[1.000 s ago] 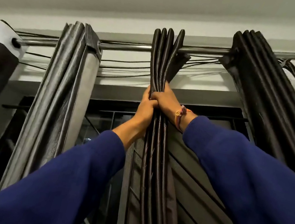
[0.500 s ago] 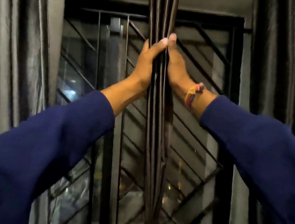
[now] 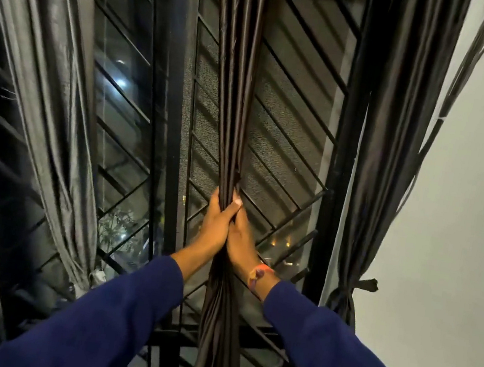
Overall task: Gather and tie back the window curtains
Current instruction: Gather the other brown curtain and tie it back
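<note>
A grey curtain (image 3: 56,126) hangs gathered at far left against the window grille (image 3: 291,112). At centre, a person's left hand (image 3: 216,226) and right hand (image 3: 240,239), touching each other, close their fingers around a dark curtain (image 3: 234,73) bunched into one narrow column before the window. A coloured band (image 3: 257,275) circles the right wrist. At right, another dark curtain (image 3: 386,141) hangs tied with a knotted strap (image 3: 357,285) beside the wall (image 3: 463,214).
</note>
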